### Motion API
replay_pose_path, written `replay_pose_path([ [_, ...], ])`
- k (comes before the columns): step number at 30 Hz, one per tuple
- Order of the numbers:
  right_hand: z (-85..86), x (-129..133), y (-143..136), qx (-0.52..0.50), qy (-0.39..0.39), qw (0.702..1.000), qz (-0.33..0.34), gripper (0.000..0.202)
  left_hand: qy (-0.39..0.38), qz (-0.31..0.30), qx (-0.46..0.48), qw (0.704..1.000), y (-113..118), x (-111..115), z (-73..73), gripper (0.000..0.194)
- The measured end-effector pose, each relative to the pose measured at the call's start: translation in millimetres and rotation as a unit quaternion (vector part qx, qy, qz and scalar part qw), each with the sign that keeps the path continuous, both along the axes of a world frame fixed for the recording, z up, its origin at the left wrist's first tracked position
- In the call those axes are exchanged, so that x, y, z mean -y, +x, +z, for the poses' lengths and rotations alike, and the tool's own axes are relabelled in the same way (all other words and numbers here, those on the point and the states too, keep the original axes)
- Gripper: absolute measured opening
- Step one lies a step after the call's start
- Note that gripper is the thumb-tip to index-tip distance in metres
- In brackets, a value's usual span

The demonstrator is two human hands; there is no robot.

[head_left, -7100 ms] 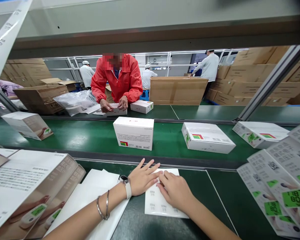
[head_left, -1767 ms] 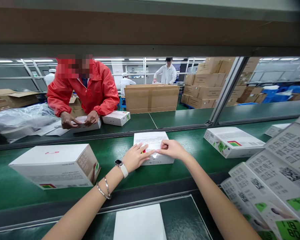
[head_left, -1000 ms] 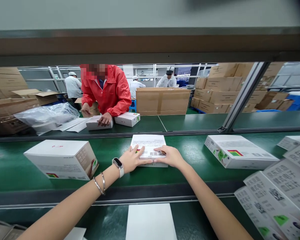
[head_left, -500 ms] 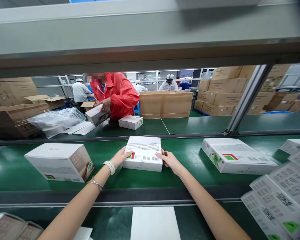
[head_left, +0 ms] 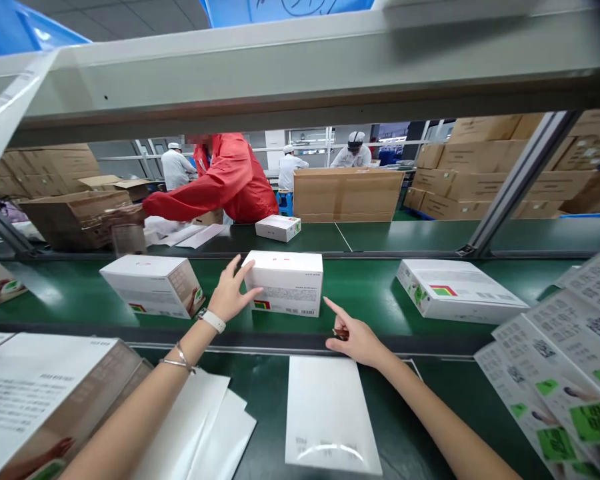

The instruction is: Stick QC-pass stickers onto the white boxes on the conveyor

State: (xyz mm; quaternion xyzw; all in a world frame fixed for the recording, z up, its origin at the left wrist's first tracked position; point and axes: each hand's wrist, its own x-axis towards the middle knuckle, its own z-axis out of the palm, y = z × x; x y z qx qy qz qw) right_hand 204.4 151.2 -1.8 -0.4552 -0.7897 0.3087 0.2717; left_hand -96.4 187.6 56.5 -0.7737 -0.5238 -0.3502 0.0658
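A white carton [head_left: 285, 283] stands upright on the green conveyor belt [head_left: 360, 293] in front of me. My left hand [head_left: 231, 293] is at its left end, fingers spread and overlapping its edge; whether they touch it I cannot tell. Just off the carton's right side is my right hand [head_left: 355, 337], index finger stretched out. Its other fingers are curled round a small dark brown object [head_left: 341, 333], too small to name. A white sheet [head_left: 330, 413] lies on the near surface below the hands.
Other white cartons lie on the belt, one to the left [head_left: 153, 283] and a flat one to the right [head_left: 460, 290]. Printed sheets [head_left: 555, 373] fill the lower right; a large carton [head_left: 55, 393] the lower left. A red-sleeved person [head_left: 225, 180] works opposite. A beam [head_left: 300, 80] crosses overhead.
The carton went from lying tilted with its printed face up to standing upright. Both hands have loosened from it. The person in red has reached leftward toward a brown box.
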Motion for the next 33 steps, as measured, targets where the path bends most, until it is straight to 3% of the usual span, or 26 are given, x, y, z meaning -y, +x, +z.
replay_pose_path([
  [2, 8.4, 29.1, -1.4, 0.053, 0.024, 0.998, 0.014, 0.044, 0.040, 0.008, -0.052, 0.998, 8.4, 19.8, 3.2, 0.051],
  [4, 13.6, 57.5, -5.6, 0.092, 0.049, 0.994, 0.026, 0.024, 0.025, -0.054, -0.098, 0.993, 25.4, 45.4, -1.4, 0.043],
  [8, 7.4, 98.2, -18.1, 0.178, 0.111, 0.977, 0.042, 0.016, -0.106, -0.257, -0.208, 0.938, 62.8, 95.5, -31.8, 0.032],
  [10, -0.6, 108.0, -23.4, 0.223, 0.141, 0.964, 0.033, 0.016, -0.150, -0.304, -0.225, 0.913, 72.6, 109.6, -48.8, 0.034],
  [12, -6.8, 112.3, -27.5, 0.250, 0.161, 0.954, 0.032, 0.016, -0.168, -0.314, -0.222, 0.908, 75.5, 115.0, -61.1, 0.035],
  [16, -9.8, 114.1, -34.1, 0.235, 0.172, 0.955, 0.055, 0.014, -0.165, -0.310, -0.216, 0.911, 73.2, 113.7, -69.5, 0.037],
  [20, -11.4, 116.6, -39.9, 0.199, 0.158, 0.967, 0.029, 0.014, -0.155, -0.310, -0.217, 0.913, 72.6, 113.1, -68.6, 0.036],
  [24, -11.0, 123.9, -43.9, 0.081, 0.064, 0.992, 0.069, 0.021, -0.151, -0.308, -0.221, 0.913, 73.5, 113.6, -69.0, 0.037],
  [27, 2.5, 119.7, -38.4, -0.052, -0.079, 0.986, 0.137, 0.030, -0.150, -0.306, -0.223, 0.913, 73.2, 113.8, -69.9, 0.036],
  [29, 19.0, 103.8, -24.7, -0.107, -0.126, 0.977, 0.138, 0.030, -0.148, -0.306, -0.228, 0.912, 72.9, 113.9, -68.6, 0.036],
  [31, 37.1, 76.8, -0.7, -0.129, -0.111, 0.980, 0.098, 0.028, -0.148, -0.309, -0.243, 0.908, 73.4, 112.6, -63.8, 0.038],
  [33, 51.2, 43.4, 31.6, -0.133, -0.062, 0.989, 0.018, 0.028, -0.141, -0.308, -0.257, 0.905, 75.6, 108.1, -55.3, 0.041],
])
